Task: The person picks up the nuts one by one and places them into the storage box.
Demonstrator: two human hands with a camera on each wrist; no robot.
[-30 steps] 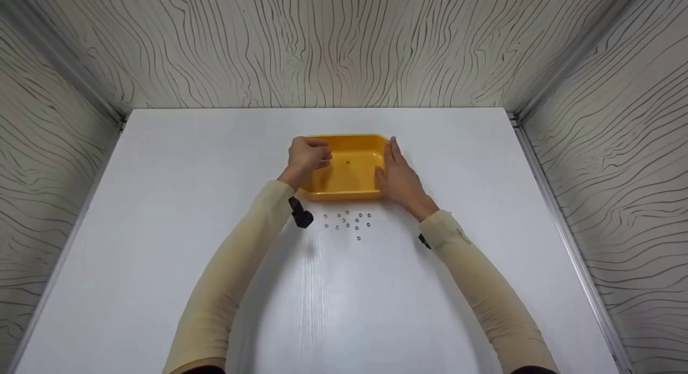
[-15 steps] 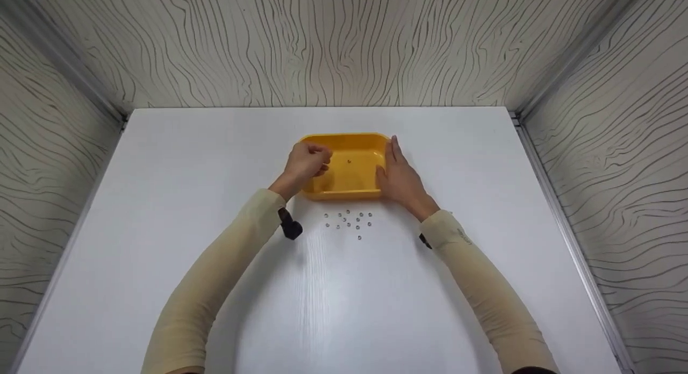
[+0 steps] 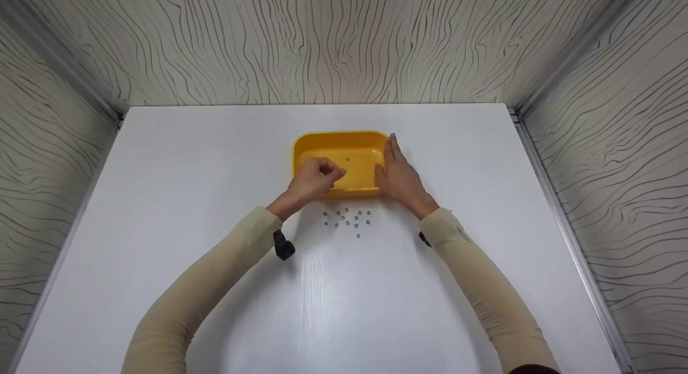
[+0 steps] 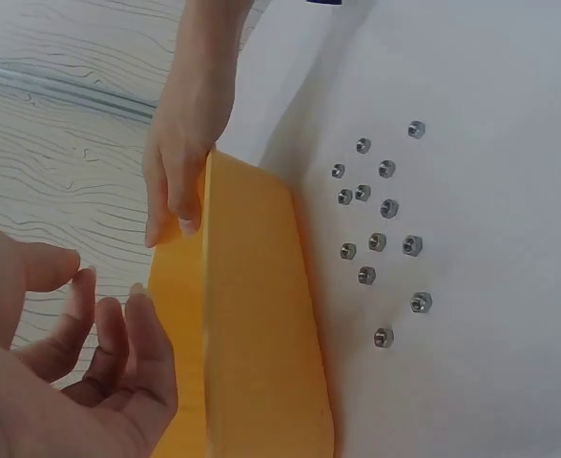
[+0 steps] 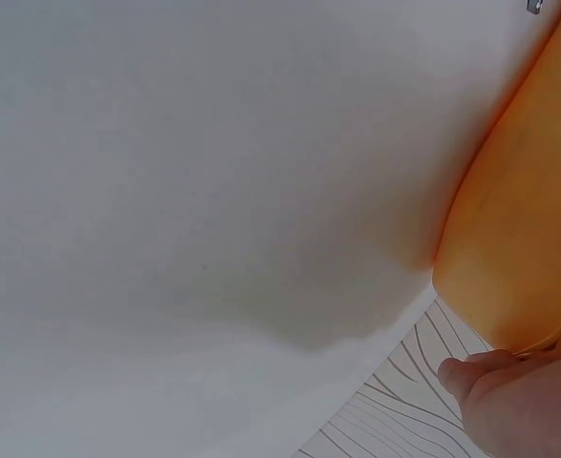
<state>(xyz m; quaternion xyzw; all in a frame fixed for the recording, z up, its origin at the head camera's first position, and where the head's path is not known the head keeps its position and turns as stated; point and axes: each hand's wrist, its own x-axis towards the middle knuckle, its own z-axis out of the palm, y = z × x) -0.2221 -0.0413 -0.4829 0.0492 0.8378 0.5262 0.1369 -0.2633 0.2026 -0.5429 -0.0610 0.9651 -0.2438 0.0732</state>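
Currently, right hand (image 3: 400,180) grips rim of smooth, round-cornered yellow plastic tray (image 3: 341,141). Left hand (image 3: 310,181) above it, fingers loosely curled. Shiny metal hex nuts (image 4: 412,245) scattered on white desk (image 3: 344,304).

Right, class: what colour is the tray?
The tray is yellow-orange; it shows best in the head view.

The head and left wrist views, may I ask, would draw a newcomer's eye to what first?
Most likely the yellow tray on the white table, with the right hand at its right end and the left hand above it. Next, the small metal nuts scattered on the person's side of it.
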